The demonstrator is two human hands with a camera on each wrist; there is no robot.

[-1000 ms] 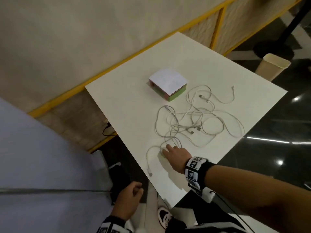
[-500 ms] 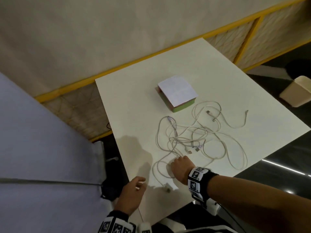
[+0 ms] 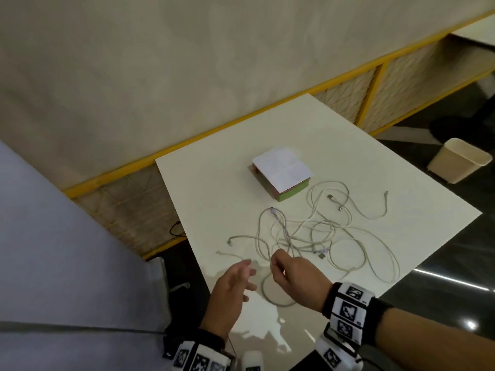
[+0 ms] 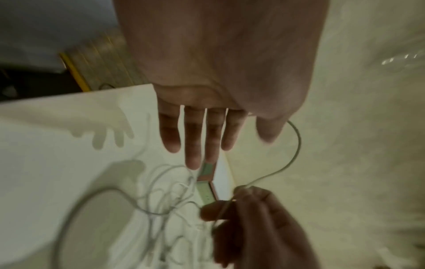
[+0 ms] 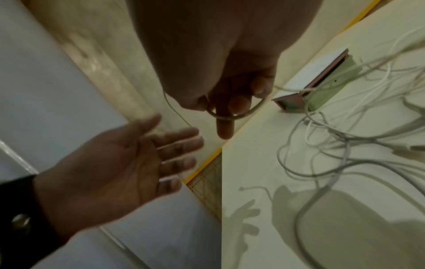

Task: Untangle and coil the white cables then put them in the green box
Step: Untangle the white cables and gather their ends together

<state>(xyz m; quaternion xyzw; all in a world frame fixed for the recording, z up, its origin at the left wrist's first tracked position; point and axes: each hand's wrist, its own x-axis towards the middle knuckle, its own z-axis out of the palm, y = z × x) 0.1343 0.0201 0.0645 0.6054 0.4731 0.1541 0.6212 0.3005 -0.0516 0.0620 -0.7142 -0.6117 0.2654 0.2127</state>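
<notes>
The white counter (image 3: 214, 188) carries the whole task: toward its far side sits the green box (image 3: 293, 193), a white sheet lying over its top, and just beside it, toward the near edge, the white cables (image 3: 329, 236) sprawl in one loose tangle of crossed loops with several plugs showing. At the near edge, the right hand (image 3: 297, 279) is raised off the counter with its fingers (image 5: 224, 125) curled, pinching one strand so that a short loop hangs round a finger. The left hand (image 3: 230, 287) hovers close beside it, palm turned up, its fingers (image 4: 193, 145) straight and spread, holding nothing. The step in hand appears to be drawing a single cable free. It would likely go best if the left hand took the strand near the pinch and fed it along toward a free end, lifting each crossing clear rather than pulling hard, since a tug could tighten the knot or drag the heap off the edge.
</notes>
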